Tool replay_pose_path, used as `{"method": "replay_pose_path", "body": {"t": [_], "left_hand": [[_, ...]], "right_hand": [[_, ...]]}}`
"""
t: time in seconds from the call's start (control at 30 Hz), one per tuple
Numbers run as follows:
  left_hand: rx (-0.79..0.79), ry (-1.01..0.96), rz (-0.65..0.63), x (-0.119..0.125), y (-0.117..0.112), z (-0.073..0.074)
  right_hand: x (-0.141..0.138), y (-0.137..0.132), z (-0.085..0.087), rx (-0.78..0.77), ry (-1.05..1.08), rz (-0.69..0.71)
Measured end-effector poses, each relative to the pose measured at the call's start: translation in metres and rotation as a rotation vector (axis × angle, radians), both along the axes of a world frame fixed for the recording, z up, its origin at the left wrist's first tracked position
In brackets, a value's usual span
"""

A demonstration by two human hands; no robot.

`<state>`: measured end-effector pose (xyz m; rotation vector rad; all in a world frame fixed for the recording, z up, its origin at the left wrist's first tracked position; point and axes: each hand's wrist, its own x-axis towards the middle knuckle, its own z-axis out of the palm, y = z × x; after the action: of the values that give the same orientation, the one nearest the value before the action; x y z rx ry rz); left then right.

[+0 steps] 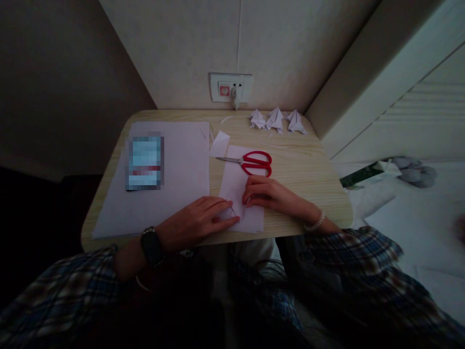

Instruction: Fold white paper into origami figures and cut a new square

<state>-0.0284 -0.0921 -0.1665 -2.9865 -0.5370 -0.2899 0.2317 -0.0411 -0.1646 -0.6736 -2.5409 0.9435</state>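
A small piece of white folded paper (237, 198) lies on white sheets near the table's front edge, its outline faint against them. My left hand (198, 220) holds it down from the left, with the forefinger and thumb at either end of a dark crease line. On its right side, my right hand (269, 194) has curled fingers pinched at the paper's edge. Just beyond the right hand, red-handled scissors (250, 162) rest on the narrow white sheets (227, 182), blades pointing left. A small white paper piece (220, 144) lies behind them.
A large stack of white paper (185, 169) covers the table's left, with a blurred phone-like device (145, 162) on it. Three folded paper frogs (275, 120) stand at the back right. Paper slivers (274, 146) lie nearby. A wall socket (231, 88) holds a plug.
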Motion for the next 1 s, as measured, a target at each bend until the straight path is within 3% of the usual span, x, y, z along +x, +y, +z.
{"method": "replay_pose_path", "body": {"t": [0.27, 0.53, 1.0], "left_hand": [[0.041, -0.033, -0.066, 0.001, 0.002, -0.006], [0.043, -0.033, -0.131, 0.002, -0.001, -0.002], [0.061, -0.045, -0.122, 0.011, -0.002, 0.003]], "right_hand": [[-0.006, -0.001, -0.002, 0.010, -0.028, -0.078], [-0.011, -0.003, -0.002, -0.004, -0.101, -0.150], [-0.014, -0.003, -0.001, -0.030, -0.164, -0.177]]}}
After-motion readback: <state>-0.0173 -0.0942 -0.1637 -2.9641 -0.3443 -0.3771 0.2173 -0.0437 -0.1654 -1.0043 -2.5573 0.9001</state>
